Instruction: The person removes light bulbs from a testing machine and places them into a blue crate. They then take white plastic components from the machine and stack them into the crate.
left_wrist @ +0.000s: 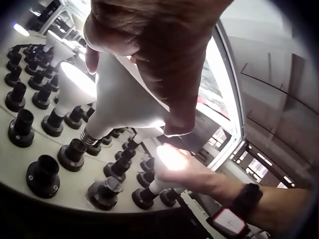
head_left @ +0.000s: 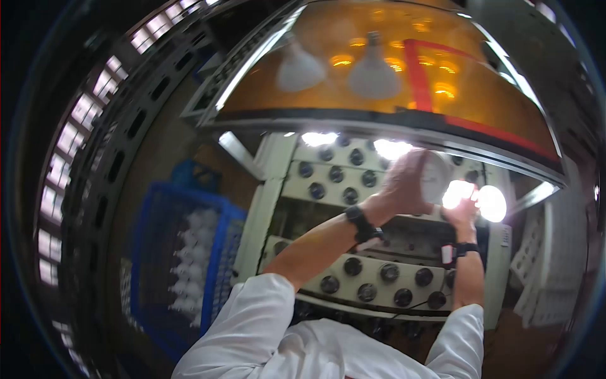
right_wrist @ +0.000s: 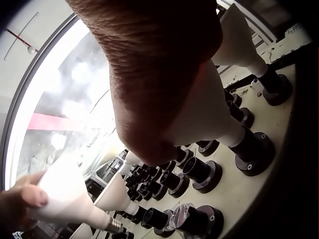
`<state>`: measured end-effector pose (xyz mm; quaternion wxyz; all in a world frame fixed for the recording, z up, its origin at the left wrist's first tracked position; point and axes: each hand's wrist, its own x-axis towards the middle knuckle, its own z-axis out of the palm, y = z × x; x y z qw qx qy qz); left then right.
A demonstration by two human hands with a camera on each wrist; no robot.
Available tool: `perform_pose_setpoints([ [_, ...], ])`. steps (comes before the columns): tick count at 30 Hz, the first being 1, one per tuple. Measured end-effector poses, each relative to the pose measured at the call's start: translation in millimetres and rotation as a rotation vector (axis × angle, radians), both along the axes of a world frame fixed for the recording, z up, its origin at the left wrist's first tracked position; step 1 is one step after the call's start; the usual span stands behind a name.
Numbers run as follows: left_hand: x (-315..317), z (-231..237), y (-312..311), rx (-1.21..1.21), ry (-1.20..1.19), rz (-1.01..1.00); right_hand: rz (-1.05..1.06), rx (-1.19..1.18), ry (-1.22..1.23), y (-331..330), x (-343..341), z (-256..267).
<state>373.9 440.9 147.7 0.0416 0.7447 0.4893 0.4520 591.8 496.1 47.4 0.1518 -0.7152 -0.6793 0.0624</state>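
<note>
My left hand grips a white reflector light bulb by its wide head, the bulb tilted. Its bare metal screw base hangs right at the mouth of a black lamp socket. Farther right, my right hand holds the head of a glowing bulb. In the right wrist view the neck of that bulb sits in a black socket on the pale panel. Beside this hand shines another lit bulb.
Rows of black sockets cover the pale stepped rack. An amber see-through panel in a metal frame hangs over the hands, bulbs showing on it. At the left stands a blue crate of white bulbs.
</note>
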Motion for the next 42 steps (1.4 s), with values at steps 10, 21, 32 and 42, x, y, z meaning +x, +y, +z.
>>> perform_pose_setpoints([
  [10, -207, 18, -251, -0.59, -0.756, -0.088, 0.232, 0.061, -0.192, 14, 33, -35],
  [21, -440, -121, -619, -0.596, -1.626, 0.829, 0.671, 0.128, 0.662, -28, -64, 90],
  [32, -437, -324, -681, -1.015, -1.807, 0.65, 1.029, -0.875, 1.012, -239, -416, 93],
  [42, -416, -387, -735, -0.778, -1.994, 0.91, 1.602, -1.388, 0.18, -425, -699, 48],
])
